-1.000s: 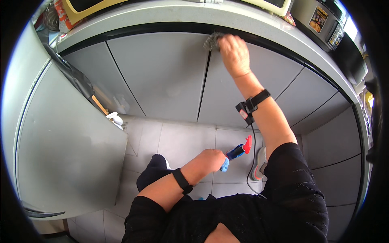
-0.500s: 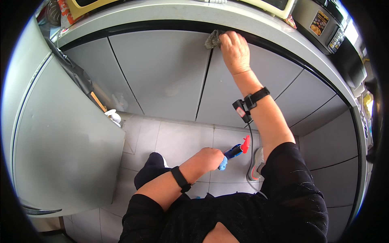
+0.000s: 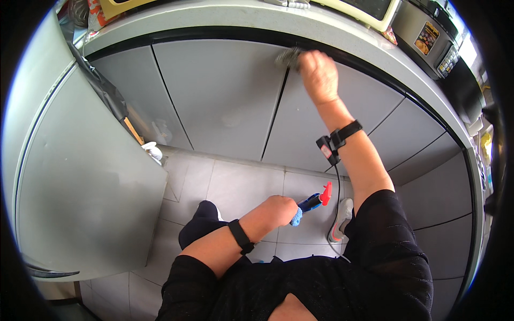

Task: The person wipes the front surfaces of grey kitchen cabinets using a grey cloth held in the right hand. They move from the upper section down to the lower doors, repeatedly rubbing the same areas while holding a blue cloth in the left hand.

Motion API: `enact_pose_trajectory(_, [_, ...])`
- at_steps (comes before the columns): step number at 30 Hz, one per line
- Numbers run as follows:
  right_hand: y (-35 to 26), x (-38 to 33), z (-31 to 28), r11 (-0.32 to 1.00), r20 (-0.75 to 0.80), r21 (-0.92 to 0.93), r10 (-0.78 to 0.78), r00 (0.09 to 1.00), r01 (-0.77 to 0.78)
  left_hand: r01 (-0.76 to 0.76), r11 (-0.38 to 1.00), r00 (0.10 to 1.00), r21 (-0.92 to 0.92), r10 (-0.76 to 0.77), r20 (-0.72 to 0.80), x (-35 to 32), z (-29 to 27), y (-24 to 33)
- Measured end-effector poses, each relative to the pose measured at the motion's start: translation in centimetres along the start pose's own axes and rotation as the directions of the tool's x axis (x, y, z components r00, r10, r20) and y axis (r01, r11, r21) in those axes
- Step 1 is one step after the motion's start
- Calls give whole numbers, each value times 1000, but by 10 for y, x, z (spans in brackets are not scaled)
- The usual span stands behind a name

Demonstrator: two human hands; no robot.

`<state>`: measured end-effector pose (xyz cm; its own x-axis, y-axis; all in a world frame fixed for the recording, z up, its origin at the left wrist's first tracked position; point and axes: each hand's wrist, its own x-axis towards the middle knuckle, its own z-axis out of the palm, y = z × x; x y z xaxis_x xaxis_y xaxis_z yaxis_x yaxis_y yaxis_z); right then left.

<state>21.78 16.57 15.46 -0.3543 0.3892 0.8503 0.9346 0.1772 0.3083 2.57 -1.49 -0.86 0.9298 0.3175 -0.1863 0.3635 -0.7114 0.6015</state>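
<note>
While a gray rag (image 3: 288, 58), blurred, lies against the top edges of two gray cabinet doors, over the upper end of the seam between them, a person's right hand (image 3: 320, 75) grips it with curled fingers, just beneath the black strip (image 3: 214, 35) under the countertop's front edge. The left hand (image 3: 282, 209), held low over the floor, is closed on a fluffy blue cloth (image 3: 296, 216) that pokes out beside the knuckles. Angling up and away from that fist is a spray bottle (image 3: 310, 202), blue and black with a red trigger head; whether the fingers hold it too cannot be told. Black bands circle both wrists, the right one carrying a small black box (image 3: 327, 150) with a cable (image 3: 337, 198) trailing down toward the person's black top (image 3: 300, 278). A gray shoe (image 3: 341, 216) stands on the pale tiles (image 3: 241, 179) near the bottle. On the countertop (image 3: 225, 16), a silver and black cooker (image 3: 428, 32) sits toward the right end, with a cream-framed appliance (image 3: 364, 8) to its left. A large gray fridge (image 3: 91, 182) fills the left side, near the countertop's left end.
</note>
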Motion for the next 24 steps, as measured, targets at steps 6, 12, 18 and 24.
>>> enact_pose_trajectory(6, [-30,-55,1,951,177,37,-309,934,308,-46,999,998,28,47,-50,-3,-1,0])
enact_pose_trajectory(12, [11,-1,-11,994,-53,-105,-11,999,5,-23,995,999,-93,20,-34,-6,-1,-2])
enact_pose_trajectory(18, [-37,-58,7,972,40,49,-231,972,229,-26,999,1000,-20,26,-5,6,7,-9])
enact_pose_trajectory(24, [-8,-28,-7,983,20,-38,-181,983,182,-45,998,998,-33,44,-47,1,9,-7])
